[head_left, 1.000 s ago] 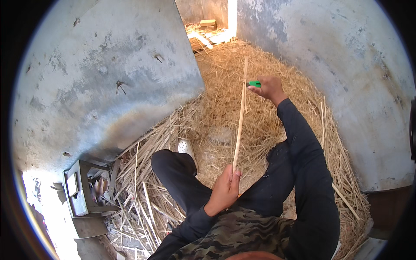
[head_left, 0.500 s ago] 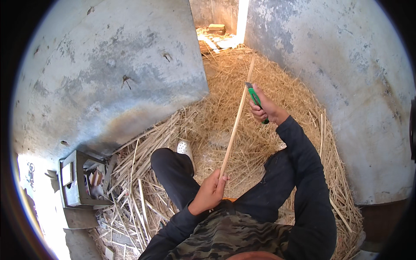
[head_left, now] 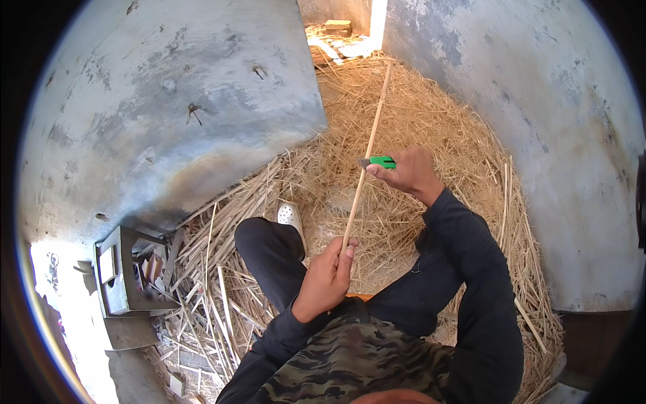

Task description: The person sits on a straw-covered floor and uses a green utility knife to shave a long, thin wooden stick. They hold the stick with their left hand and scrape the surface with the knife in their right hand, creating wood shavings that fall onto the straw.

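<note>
My left hand (head_left: 326, 281) is closed on the near end of a long, thin, pale wooden strip (head_left: 379, 111). The strip slants up and away from me, its far end over the straw. About midway along it, my right hand (head_left: 412, 172) grips a green utility knife (head_left: 383, 162). The knife's dark blade meets the strip and lies across it, and the right thumb is close to the blade. Most of the knife's handle is hidden inside my right fist.
Straw and shavings (head_left: 431, 114) cover the floor ahead. Loose strips (head_left: 229, 229) are heaped at left beside a small grey open-framed stand (head_left: 124, 273). Worn plaster walls (head_left: 531, 135) rise on both sides. A brick (head_left: 338, 25) lies by the bright gap. My legs are bent, one white clog (head_left: 290, 217) showing.
My right hand has drawn the knife down the strip toward me, and the knife has turned from upright to nearly level. My left hand keeps its hold, slightly higher in view.
</note>
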`<state>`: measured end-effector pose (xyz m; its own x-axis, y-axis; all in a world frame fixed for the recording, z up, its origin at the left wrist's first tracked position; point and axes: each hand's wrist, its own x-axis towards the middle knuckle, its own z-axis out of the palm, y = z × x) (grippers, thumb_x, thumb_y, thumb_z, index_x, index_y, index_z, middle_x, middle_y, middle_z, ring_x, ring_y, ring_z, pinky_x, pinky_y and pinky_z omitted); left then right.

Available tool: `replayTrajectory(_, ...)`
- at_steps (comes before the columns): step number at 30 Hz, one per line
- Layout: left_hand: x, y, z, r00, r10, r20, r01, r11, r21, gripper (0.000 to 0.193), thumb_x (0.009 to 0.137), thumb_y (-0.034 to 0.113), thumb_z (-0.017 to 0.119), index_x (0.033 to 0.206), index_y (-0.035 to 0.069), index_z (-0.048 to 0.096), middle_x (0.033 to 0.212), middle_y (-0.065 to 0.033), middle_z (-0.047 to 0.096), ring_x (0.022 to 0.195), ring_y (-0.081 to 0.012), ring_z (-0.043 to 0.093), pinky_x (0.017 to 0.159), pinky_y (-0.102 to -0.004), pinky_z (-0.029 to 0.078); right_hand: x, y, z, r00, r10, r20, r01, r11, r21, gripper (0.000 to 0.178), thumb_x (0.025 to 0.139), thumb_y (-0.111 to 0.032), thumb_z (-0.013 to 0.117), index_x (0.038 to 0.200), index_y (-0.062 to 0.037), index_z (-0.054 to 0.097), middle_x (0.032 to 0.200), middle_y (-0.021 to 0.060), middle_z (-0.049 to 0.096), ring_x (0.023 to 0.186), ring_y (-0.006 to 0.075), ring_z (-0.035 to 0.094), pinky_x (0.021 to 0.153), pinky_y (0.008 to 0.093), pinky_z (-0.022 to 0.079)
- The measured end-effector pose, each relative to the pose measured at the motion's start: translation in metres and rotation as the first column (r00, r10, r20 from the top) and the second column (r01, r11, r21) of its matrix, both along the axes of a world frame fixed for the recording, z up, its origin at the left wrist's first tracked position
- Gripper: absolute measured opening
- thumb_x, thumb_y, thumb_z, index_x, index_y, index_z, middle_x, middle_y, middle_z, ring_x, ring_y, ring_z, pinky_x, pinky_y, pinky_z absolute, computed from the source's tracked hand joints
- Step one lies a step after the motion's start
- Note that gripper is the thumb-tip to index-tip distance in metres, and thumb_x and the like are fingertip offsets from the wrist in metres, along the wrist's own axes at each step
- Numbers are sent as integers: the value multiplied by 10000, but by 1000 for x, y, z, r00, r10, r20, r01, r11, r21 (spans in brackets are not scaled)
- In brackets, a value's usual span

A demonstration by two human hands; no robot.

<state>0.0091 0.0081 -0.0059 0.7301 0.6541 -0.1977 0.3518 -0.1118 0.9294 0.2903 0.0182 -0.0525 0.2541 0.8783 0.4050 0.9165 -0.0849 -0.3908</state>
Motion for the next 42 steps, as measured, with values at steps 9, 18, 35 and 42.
replayTrajectory(9,-2,-6,2,995,-11,98,11,1000,1,221,1010,164,470,1128,1,560,569,45,366,494,-35,318,454,-260,249,3,7,-4,989,12,150,-27,995,98,694,810,-772,480,599,-134,656,450,43,514,383,206,510,381,328,369)
replayTrajectory(18,-11,0,-2,978,29,206,31,959,-283,186,1021,175,462,1095,27,546,617,92,318,539,-10,262,490,-227,209,-29,-4,-4,980,142,141,-169,965,202,690,805,-778,476,589,-136,604,436,61,475,388,238,508,390,384,383)
replayTrajectory(35,2,3,-23,947,87,309,107,822,-559,239,1038,234,414,1038,20,523,512,53,348,386,-48,284,432,-229,268,69,41,2,853,-218,-474,98,960,-264,810,846,-812,339,482,-91,382,434,13,313,363,163,320,363,349,279)
replayTrajectory(42,12,23,-28,883,208,420,158,711,-685,331,1060,290,320,980,21,495,468,20,352,321,-86,279,402,-240,274,-9,0,-9,959,117,-259,-157,978,-140,663,843,-701,512,610,-84,586,459,101,463,389,257,462,418,379,387)
